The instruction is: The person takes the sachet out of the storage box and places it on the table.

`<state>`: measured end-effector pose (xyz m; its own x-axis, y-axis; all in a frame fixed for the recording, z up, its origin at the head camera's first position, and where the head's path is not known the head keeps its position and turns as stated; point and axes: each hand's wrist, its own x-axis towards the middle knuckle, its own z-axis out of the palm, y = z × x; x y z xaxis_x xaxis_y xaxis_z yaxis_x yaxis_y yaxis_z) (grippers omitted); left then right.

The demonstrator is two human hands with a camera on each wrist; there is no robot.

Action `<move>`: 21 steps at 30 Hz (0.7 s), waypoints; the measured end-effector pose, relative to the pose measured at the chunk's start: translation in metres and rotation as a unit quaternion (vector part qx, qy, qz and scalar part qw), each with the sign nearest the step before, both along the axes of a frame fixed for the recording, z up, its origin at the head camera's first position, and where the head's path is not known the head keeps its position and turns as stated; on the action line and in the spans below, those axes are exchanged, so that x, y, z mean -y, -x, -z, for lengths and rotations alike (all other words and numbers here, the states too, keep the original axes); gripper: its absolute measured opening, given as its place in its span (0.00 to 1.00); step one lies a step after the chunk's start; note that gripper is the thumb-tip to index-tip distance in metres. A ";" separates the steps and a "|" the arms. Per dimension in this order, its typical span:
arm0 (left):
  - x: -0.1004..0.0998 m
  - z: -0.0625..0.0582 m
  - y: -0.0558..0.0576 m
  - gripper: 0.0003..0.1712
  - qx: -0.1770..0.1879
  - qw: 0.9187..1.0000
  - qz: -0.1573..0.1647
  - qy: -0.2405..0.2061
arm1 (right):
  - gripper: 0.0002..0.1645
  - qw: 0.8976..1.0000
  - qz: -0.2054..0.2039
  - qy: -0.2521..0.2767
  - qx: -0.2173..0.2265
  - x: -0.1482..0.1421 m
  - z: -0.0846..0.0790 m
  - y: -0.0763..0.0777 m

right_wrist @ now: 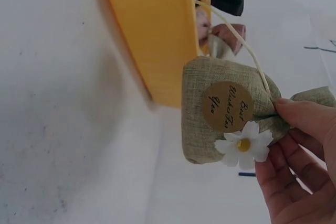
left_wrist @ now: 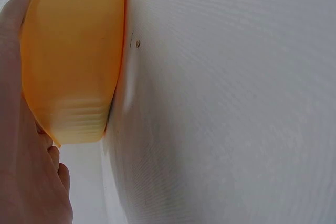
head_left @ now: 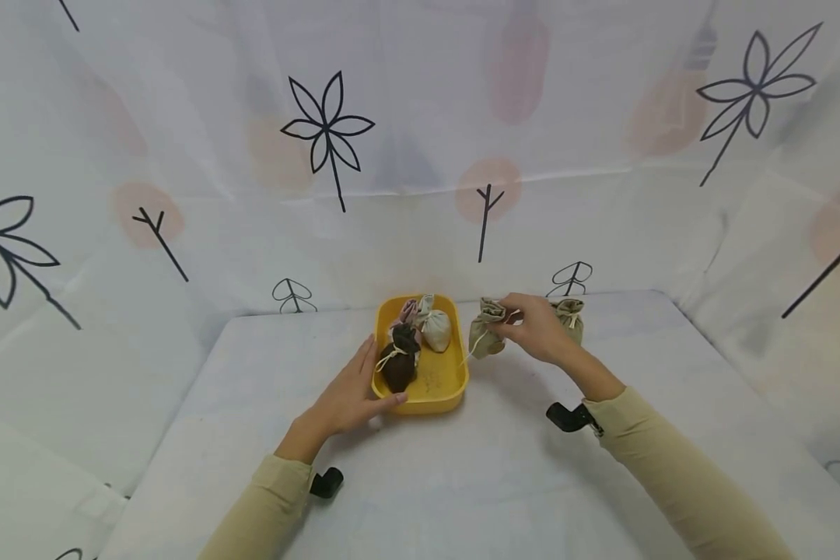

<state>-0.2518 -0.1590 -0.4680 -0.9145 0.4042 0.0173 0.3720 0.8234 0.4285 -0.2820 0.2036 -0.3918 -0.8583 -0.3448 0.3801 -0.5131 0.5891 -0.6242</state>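
Observation:
My right hand (head_left: 540,333) pinches the gathered neck of a green drawstring sachet (head_left: 485,340) between thumb and fingers, just right of the yellow tray (head_left: 427,407). In the right wrist view the sachet (right_wrist: 195,116) bears a round brown label (right_wrist: 223,107) and a white cloth flower (right_wrist: 242,145), and its pale cord (right_wrist: 242,40) trails toward the tray. With fingers stretched along the tray's left side and thumb at the front rim, my left hand (head_left: 346,393) rests against it. Inside lie a dark brown sachet (head_left: 397,370), a white one (head_left: 436,331) and a pink one (head_left: 407,309).
Another green sachet (head_left: 571,313) stands behind my right hand, partly hidden by it. A white cloth covers the table (head_left: 462,482), and a patterned curtain (head_left: 406,155) hangs right behind its back edge. Black wrist mounts (head_left: 567,418) stick out below both hands.

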 end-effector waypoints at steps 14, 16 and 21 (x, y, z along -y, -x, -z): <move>0.000 0.002 0.000 0.72 -0.007 1.000 -0.002 0.001 | 0.09 0.999 0.050 -0.010 0.020 -0.026 0.017 0.013; 0.000 0.002 0.000 0.72 -0.006 1.000 -0.002 0.000 | 0.10 0.998 0.061 -0.015 0.023 -0.029 0.018 0.015; -0.001 0.003 -0.002 0.71 -0.002 1.000 -0.007 -0.001 | 0.13 0.996 0.082 -0.020 0.030 -0.035 0.019 0.020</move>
